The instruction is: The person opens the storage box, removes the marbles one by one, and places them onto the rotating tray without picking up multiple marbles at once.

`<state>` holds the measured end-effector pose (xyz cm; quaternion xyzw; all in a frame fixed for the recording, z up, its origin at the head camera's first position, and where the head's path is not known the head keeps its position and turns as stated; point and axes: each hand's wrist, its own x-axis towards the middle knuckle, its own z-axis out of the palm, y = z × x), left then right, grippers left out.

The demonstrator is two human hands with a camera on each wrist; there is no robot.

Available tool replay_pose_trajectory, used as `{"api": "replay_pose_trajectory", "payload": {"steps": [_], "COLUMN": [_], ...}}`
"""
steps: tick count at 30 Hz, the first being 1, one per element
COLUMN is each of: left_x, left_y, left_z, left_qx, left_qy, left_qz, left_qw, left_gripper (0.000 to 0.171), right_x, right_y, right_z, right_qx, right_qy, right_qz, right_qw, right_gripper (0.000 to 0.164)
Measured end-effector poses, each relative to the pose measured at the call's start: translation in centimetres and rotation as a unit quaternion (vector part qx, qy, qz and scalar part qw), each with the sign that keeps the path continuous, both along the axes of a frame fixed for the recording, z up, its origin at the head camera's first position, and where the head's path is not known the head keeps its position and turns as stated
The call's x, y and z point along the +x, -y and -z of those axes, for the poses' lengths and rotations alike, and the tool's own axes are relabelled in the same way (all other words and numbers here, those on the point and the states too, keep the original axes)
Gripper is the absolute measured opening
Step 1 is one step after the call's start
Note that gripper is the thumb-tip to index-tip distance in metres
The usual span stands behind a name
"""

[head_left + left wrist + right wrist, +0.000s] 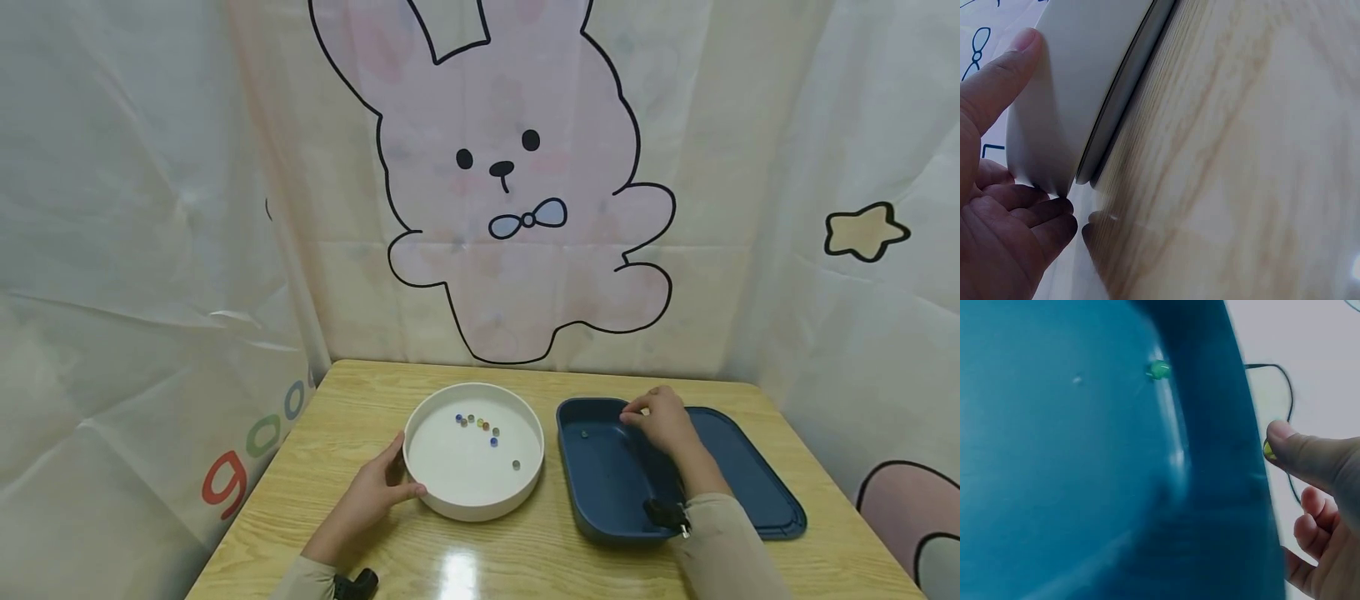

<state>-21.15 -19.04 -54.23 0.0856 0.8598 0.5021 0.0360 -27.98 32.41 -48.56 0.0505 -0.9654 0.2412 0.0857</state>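
Note:
My left hand (372,492) holds the side of a round white dish (472,507), its thumb and fingertips spread along the outer wall. In the left wrist view, the thumb and curled fingers (1054,215) lie against that wall (1079,75). Several small glass marbles (493,442) lie scattered on the dish floor. Over the far right part of a deep blue box (573,487), my right hand (663,421) pinches a yellow marble (1269,450) between thumb and a finger mostly hidden behind it. A green marble (1159,369) sits inside the box near its wall.
A flat blue lid (750,475) lies right of the box, partly behind the right forearm. Everything stands on a wood-grain table (420,554). Behind the table's back edge hangs a curtain (697,317) with a printed rabbit figure; more curtains hang at both sides.

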Motion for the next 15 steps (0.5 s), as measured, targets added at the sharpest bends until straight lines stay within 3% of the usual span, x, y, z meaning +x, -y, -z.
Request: {"api": "replay_pose_trajectory", "payload": {"steps": [8, 15], "left_x": [0.0, 0.0], "left_y": [0.0, 0.0], "left_z": [0.2, 0.1], "left_qx": [0.002, 0.005], "left_qy": [-0.001, -0.003], "left_qz": [0.003, 0.005], "left_qw": [1.0000, 1.0000], "left_gripper": [0.114, 0.114], "right_x": [0.8, 1.3], "right_y": [0.3, 1.4], "right_z": [-2.8, -4.7], "right_qx": [-0.059, -0.096], "right_qy": [0.003, -0.017], "right_qz": [-0.018, -0.030], "right_qw": [0.998, 0.995], "right_gripper": [0.026, 0.026]}}
